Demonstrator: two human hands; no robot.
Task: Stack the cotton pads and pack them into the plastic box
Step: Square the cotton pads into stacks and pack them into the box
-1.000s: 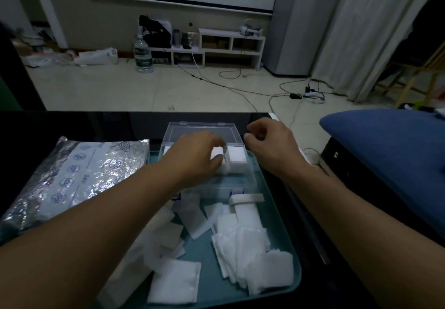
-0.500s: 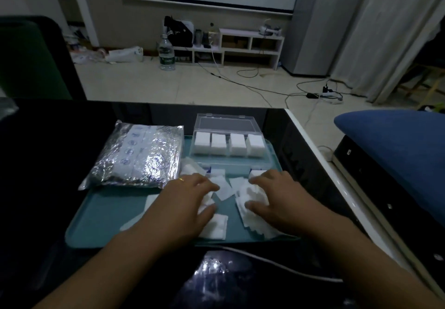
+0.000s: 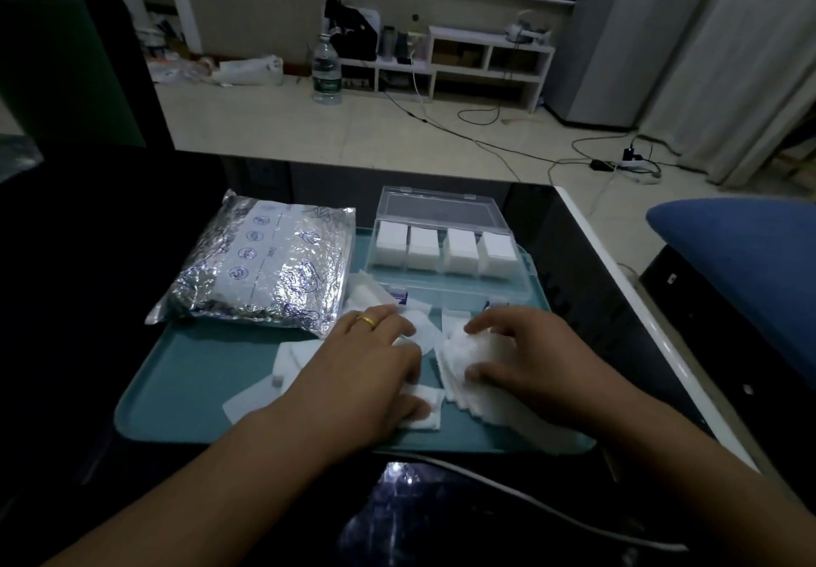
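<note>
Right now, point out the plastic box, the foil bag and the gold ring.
plastic box (image 3: 446,290): head view, clear front wall.
foil bag (image 3: 260,270): head view, middle of its top face.
gold ring (image 3: 367,322): head view, band on left-hand finger.

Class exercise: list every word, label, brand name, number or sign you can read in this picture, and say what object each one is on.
Nothing can be read for certain.
Foil packet: blue round symbols and a short printed word, too blurred to read.
Water bottle on the floor: green label, too small to read.
Plastic box: blue marks at its front edge, unreadable.
</note>
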